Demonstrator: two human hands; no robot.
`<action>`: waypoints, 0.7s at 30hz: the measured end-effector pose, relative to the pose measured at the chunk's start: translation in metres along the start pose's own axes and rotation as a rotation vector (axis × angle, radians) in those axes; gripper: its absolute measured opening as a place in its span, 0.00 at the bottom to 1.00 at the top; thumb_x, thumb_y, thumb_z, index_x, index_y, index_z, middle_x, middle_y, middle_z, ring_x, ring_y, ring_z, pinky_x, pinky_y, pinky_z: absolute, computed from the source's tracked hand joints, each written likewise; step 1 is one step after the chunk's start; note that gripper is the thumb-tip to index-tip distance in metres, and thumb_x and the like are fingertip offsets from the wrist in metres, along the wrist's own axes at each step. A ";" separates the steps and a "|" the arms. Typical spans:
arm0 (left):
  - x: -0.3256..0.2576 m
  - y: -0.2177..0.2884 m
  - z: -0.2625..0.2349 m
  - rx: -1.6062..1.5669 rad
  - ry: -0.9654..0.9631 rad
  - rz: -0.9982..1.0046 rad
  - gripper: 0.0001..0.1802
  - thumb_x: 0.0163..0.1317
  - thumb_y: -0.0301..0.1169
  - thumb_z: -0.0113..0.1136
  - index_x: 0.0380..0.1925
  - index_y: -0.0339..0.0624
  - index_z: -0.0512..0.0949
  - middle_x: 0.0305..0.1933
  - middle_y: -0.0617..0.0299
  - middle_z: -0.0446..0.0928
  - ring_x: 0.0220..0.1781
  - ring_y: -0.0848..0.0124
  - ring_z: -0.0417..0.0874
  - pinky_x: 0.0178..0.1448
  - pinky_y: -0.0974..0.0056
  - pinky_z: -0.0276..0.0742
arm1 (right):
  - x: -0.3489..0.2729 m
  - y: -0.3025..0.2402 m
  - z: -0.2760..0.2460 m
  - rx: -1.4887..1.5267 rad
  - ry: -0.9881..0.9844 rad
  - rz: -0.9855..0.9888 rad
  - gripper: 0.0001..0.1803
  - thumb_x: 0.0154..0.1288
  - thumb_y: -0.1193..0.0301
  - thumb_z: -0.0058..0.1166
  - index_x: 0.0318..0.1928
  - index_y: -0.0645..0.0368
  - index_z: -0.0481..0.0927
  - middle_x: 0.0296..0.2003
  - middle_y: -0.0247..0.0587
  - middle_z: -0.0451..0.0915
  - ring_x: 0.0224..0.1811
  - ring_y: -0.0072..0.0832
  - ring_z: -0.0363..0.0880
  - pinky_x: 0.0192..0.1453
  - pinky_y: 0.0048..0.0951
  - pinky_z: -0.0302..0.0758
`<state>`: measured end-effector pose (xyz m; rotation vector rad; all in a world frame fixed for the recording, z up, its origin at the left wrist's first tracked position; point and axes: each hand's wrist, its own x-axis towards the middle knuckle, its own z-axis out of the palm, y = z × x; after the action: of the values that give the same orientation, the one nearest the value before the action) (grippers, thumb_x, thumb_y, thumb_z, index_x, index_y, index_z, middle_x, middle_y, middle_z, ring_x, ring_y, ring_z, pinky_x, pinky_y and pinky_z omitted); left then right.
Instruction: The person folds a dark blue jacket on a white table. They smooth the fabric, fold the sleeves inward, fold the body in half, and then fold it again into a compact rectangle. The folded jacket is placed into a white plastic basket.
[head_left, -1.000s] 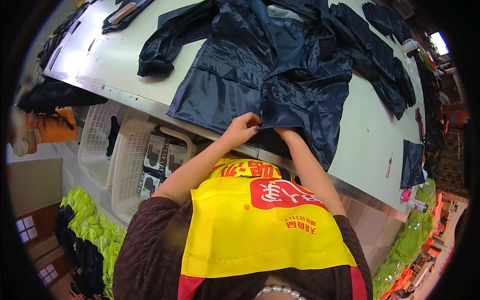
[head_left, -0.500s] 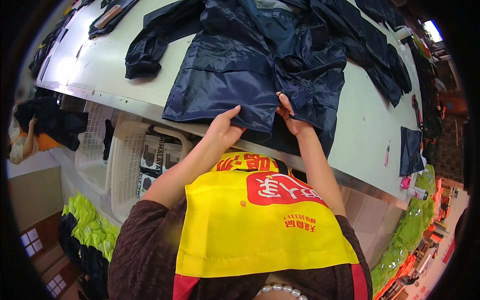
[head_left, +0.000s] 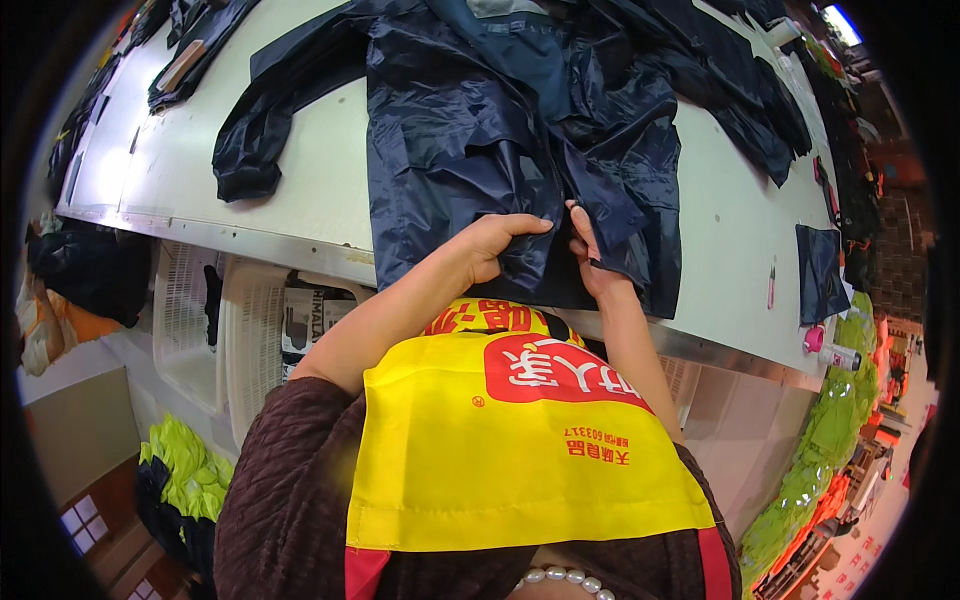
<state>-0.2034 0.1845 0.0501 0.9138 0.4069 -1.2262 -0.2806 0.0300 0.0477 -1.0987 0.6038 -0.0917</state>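
A shiny navy-blue jacket (head_left: 450, 130) lies spread on the table in front of me, sleeves out to both sides and its front parted. Its lower hem comes down over the near table edge. My left hand (head_left: 490, 243) is closed on the front edge of the left panel, thumb pointing right along the cloth. Close beside it, my right hand (head_left: 600, 262) pinches the facing edge of the right panel, with its fingertips partly hidden by the fabric. A narrow gap separates the two panel edges between my hands.
White plastic baskets (head_left: 232, 345) stand below the table at left, one holding dark printed packs. On the pale tabletop (head_left: 310, 190) are a small pen-like tool (head_left: 771, 288) and a dark fabric piece (head_left: 820, 275). Yellow-green garments (head_left: 190, 460) are piled at both sides; another person (head_left: 50, 320) is far left.
My left hand has slid from the bottom hem to the left panel's front edge, nearer my right hand. The left panel has been drawn rightward and is more creased.
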 end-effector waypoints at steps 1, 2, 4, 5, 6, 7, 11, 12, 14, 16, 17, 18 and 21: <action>-0.001 -0.002 0.005 0.019 0.056 0.036 0.13 0.55 0.29 0.65 0.40 0.35 0.80 0.40 0.55 0.82 0.39 0.65 0.83 0.51 0.62 0.78 | -0.004 -0.001 -0.004 0.011 -0.018 0.026 0.11 0.59 0.69 0.63 0.42 0.56 0.80 0.31 0.27 0.77 0.27 0.15 0.66 0.27 0.15 0.61; -0.002 -0.004 0.010 0.036 0.101 0.084 0.13 0.55 0.28 0.63 0.40 0.35 0.80 0.39 0.56 0.83 0.40 0.65 0.83 0.53 0.61 0.76 | -0.008 -0.002 -0.006 0.021 -0.037 0.053 0.11 0.59 0.69 0.63 0.42 0.57 0.79 0.31 0.27 0.77 0.27 0.15 0.66 0.27 0.15 0.62; 0.003 -0.011 0.009 0.027 0.029 0.209 0.11 0.56 0.28 0.62 0.39 0.35 0.80 0.38 0.56 0.83 0.40 0.66 0.83 0.53 0.62 0.75 | -0.014 0.003 -0.011 0.066 -0.055 0.090 0.11 0.60 0.70 0.62 0.43 0.57 0.79 0.30 0.28 0.76 0.29 0.15 0.69 0.28 0.14 0.66; 0.005 -0.013 0.010 0.022 -0.009 0.269 0.11 0.57 0.28 0.62 0.38 0.34 0.81 0.38 0.56 0.83 0.40 0.66 0.83 0.53 0.62 0.75 | -0.016 0.005 -0.011 0.063 -0.024 0.098 0.11 0.60 0.69 0.62 0.42 0.57 0.79 0.30 0.28 0.77 0.28 0.16 0.70 0.29 0.15 0.67; 0.006 -0.014 0.012 -0.003 -0.004 0.273 0.09 0.59 0.28 0.59 0.36 0.33 0.81 0.36 0.55 0.83 0.36 0.66 0.84 0.48 0.64 0.78 | -0.018 0.006 -0.008 0.060 0.006 0.105 0.11 0.60 0.68 0.62 0.42 0.56 0.79 0.30 0.29 0.77 0.27 0.16 0.71 0.30 0.16 0.69; 0.007 -0.014 0.012 -0.015 -0.036 0.251 0.09 0.59 0.28 0.59 0.35 0.33 0.81 0.35 0.55 0.83 0.34 0.66 0.84 0.46 0.65 0.79 | -0.020 0.009 -0.006 0.057 0.034 0.116 0.10 0.60 0.68 0.62 0.41 0.56 0.80 0.29 0.29 0.77 0.27 0.17 0.72 0.31 0.17 0.71; 0.013 -0.018 0.013 -0.056 -0.054 0.237 0.09 0.60 0.29 0.57 0.33 0.32 0.81 0.32 0.54 0.83 0.28 0.66 0.84 0.39 0.68 0.81 | -0.022 0.012 -0.002 0.129 0.039 0.106 0.08 0.61 0.70 0.61 0.40 0.54 0.79 0.31 0.27 0.78 0.31 0.16 0.73 0.34 0.15 0.72; 0.014 -0.020 0.013 -0.064 -0.031 0.251 0.09 0.61 0.29 0.57 0.33 0.32 0.81 0.31 0.54 0.83 0.27 0.66 0.84 0.37 0.68 0.81 | -0.021 0.014 -0.004 0.116 0.043 0.114 0.08 0.61 0.69 0.61 0.40 0.53 0.79 0.31 0.26 0.78 0.31 0.16 0.73 0.35 0.15 0.71; 0.010 -0.017 0.016 -0.044 -0.033 0.221 0.09 0.60 0.29 0.57 0.33 0.33 0.81 0.31 0.54 0.82 0.27 0.66 0.84 0.38 0.68 0.81 | -0.017 0.019 -0.009 0.089 0.053 0.129 0.08 0.60 0.69 0.62 0.39 0.52 0.79 0.31 0.26 0.78 0.31 0.16 0.73 0.35 0.14 0.71; 0.008 -0.015 0.017 -0.031 -0.039 0.203 0.09 0.60 0.29 0.57 0.33 0.33 0.81 0.30 0.55 0.82 0.27 0.66 0.84 0.38 0.68 0.81 | -0.015 0.019 -0.010 0.105 0.032 0.126 0.08 0.60 0.69 0.62 0.39 0.52 0.79 0.31 0.26 0.78 0.31 0.16 0.73 0.36 0.15 0.71; 0.007 -0.015 0.017 -0.027 -0.044 0.200 0.09 0.60 0.29 0.57 0.32 0.33 0.81 0.30 0.55 0.82 0.27 0.66 0.83 0.38 0.68 0.81 | -0.014 0.020 -0.010 0.113 0.021 0.124 0.08 0.60 0.69 0.63 0.39 0.52 0.79 0.31 0.26 0.78 0.31 0.16 0.73 0.36 0.15 0.71; 0.007 -0.015 0.017 -0.023 -0.049 0.196 0.09 0.60 0.29 0.58 0.32 0.34 0.81 0.30 0.55 0.82 0.27 0.67 0.83 0.38 0.67 0.81 | -0.014 0.019 -0.010 0.132 0.009 0.113 0.08 0.60 0.69 0.63 0.39 0.52 0.79 0.31 0.26 0.78 0.31 0.16 0.73 0.37 0.16 0.71; 0.008 -0.017 0.017 -0.050 -0.028 0.194 0.08 0.60 0.29 0.58 0.32 0.34 0.81 0.30 0.55 0.82 0.27 0.66 0.83 0.37 0.67 0.80 | -0.014 0.021 -0.009 0.177 0.004 0.087 0.10 0.59 0.71 0.63 0.41 0.52 0.78 0.32 0.27 0.78 0.31 0.18 0.74 0.38 0.18 0.72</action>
<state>-0.2193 0.1651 0.0479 0.8716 0.3171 -1.0455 -0.3014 0.0377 0.0330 -0.8999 0.6337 -0.0707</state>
